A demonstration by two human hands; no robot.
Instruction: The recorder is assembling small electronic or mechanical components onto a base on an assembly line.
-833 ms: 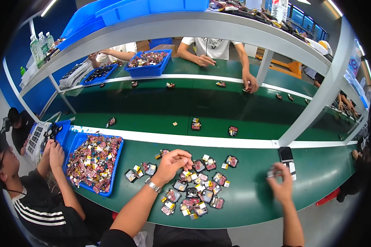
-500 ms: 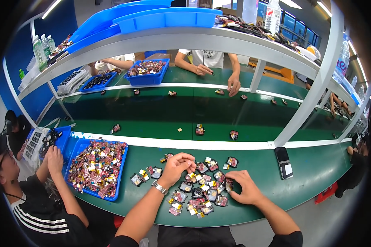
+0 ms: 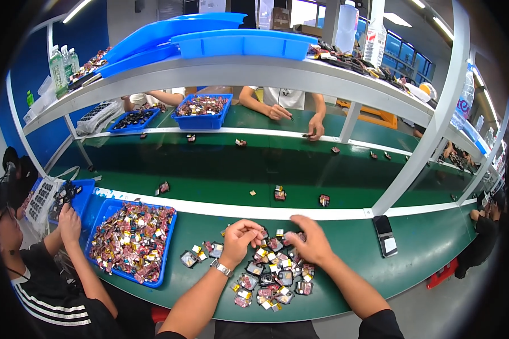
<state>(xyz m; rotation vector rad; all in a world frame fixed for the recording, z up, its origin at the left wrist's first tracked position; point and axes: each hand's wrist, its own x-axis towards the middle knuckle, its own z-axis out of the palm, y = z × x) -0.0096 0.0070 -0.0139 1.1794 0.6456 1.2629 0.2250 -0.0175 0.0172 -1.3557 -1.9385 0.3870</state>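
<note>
On the green bench before me lies a loose cluster of small black-framed electronic modules (image 3: 285, 277) with reddish boards and white-and-yellow parts. My left hand (image 3: 238, 244), wearing a metal-banded watch (image 3: 221, 268), is over the cluster's upper left edge. Its thumb and fingertips are pinched together; whatever is between them is too small to make out. Across from it, my right hand (image 3: 312, 242) hovers at the cluster's upper right, palm down. Its thumb and fingers are curved and apart, and I see nothing between them. Both hands cover some modules.
A blue tray (image 3: 168, 248) heaped with similar parts stands at left, beside a seated co-worker (image 3: 51, 282). A folded phone-like device (image 3: 385, 237) lies right. Past a white rail (image 3: 237, 211), spaced modules (image 3: 280, 193) lie on a green strip. A metal shelf (image 3: 254, 72) spans above.
My right hand has moved left and away from me, from the cluster's right edge toward my left hand. The left hand stays pinched in nearly the same place. The view has shifted slightly.
</note>
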